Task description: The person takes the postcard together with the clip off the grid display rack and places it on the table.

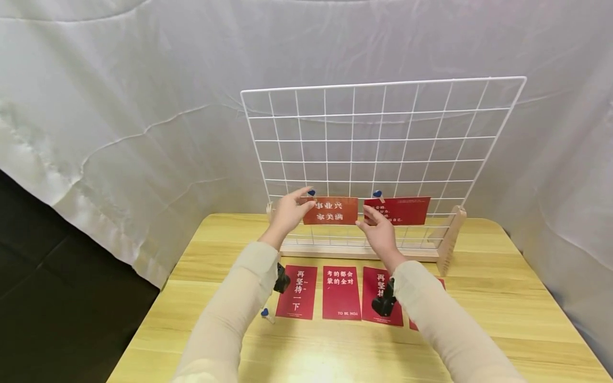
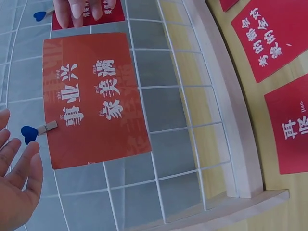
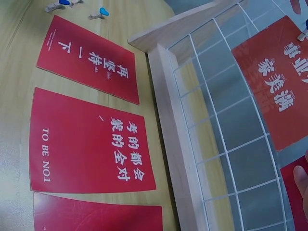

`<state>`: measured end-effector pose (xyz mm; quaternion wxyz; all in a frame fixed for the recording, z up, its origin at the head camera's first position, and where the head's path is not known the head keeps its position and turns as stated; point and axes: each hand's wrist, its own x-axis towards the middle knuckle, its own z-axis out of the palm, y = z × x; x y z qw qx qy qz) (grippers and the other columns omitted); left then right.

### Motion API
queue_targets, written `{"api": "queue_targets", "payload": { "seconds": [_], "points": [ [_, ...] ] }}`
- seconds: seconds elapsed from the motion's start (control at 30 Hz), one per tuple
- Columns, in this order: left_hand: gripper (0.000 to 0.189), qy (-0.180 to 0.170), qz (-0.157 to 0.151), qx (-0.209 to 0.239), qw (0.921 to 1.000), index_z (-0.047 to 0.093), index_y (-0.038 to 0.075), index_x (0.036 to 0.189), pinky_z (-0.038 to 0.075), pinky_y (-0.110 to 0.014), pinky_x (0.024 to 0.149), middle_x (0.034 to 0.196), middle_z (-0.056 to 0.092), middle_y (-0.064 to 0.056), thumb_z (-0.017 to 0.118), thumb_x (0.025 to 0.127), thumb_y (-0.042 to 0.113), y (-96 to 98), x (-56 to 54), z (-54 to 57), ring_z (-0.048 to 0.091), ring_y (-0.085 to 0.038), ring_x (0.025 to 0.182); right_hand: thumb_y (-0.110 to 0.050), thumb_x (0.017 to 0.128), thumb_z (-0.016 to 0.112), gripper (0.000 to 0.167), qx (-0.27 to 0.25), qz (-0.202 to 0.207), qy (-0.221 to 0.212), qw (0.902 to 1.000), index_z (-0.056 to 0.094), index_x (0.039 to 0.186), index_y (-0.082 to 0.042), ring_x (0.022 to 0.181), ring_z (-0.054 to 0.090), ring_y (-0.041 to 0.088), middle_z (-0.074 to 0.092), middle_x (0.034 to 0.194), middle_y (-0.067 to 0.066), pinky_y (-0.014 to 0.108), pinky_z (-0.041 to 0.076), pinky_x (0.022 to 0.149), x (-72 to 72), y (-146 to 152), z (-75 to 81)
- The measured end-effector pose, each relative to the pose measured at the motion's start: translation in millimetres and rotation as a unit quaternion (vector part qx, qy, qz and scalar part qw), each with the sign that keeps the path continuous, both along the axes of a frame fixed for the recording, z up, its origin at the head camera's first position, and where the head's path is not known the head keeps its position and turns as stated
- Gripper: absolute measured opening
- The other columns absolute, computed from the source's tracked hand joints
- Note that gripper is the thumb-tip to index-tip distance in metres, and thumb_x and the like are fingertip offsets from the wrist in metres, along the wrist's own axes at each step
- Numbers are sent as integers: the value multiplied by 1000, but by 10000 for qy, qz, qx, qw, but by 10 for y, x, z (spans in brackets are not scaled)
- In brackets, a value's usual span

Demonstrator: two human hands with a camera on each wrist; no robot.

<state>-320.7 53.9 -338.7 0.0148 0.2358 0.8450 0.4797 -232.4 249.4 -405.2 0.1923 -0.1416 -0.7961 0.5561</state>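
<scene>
An orange-red card point(image 1: 330, 211) with white characters hangs on the white wire grid point(image 1: 351, 141), held at its top edge by a small clothespin point(image 2: 47, 127) with a blue heart. My left hand point(image 1: 289, 211) is beside that clothespin; in the left wrist view its fingers are loosely bent and apart from the card. To the right, a dark red card point(image 1: 407, 210) hangs from another blue-heart clothespin point(image 1: 378, 194). My right hand point(image 1: 380, 232) is between the two cards, its fingers overlapping the dark red card's left end and holding nothing visible.
The grid stands in a wooden base point(image 1: 335, 252) on the wooden table point(image 1: 230, 239). Several red cards lie before it, including one card point(image 1: 341, 292) in the middle. Loose heart clothespins, one clothespin point(image 1: 267, 315) at left, lie near them. A pale curtain point(image 1: 167, 106) hangs behind.
</scene>
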Motion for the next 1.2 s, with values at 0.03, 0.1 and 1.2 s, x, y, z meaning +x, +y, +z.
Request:
{"api": "queue_targets", "payload": {
  "seconds": [0.03, 0.1, 1.2],
  "points": [
    [42, 0, -26, -55, 10000, 50, 24, 122, 36, -21, 40, 109, 57, -3, 60, 81, 22, 11, -9, 8, 46, -12, 51, -14, 83, 57, 48, -20, 12, 12, 10000, 42, 128, -12, 109, 45, 25, 45, 126, 8, 33, 41, 85, -10, -2, -1],
    [43, 38, -75, -162, 9998, 49, 24, 123, 33, -20, 38, 109, 56, -3, 59, 82, 23, 36, -29, 19, 36, -11, 43, -14, 84, 57, 47, -43, 50, 15, 10000, 42, 128, -12, 110, 44, 25, 45, 126, 8, 34, 41, 86, -27, -11, 0],
    [16, 2638, -115, -1425, 9539, 66, 9, 88, 43, -31, 79, 88, 61, -3, 56, 80, 0, 171, -256, 21, 56, -20, 85, -12, 85, 55, 23, -134, -296, 96, 9994, 55, 105, -1, 93, 48, 24, 53, 100, 15, 33, 42, 75, -222, -73, 10]
  ]
}}
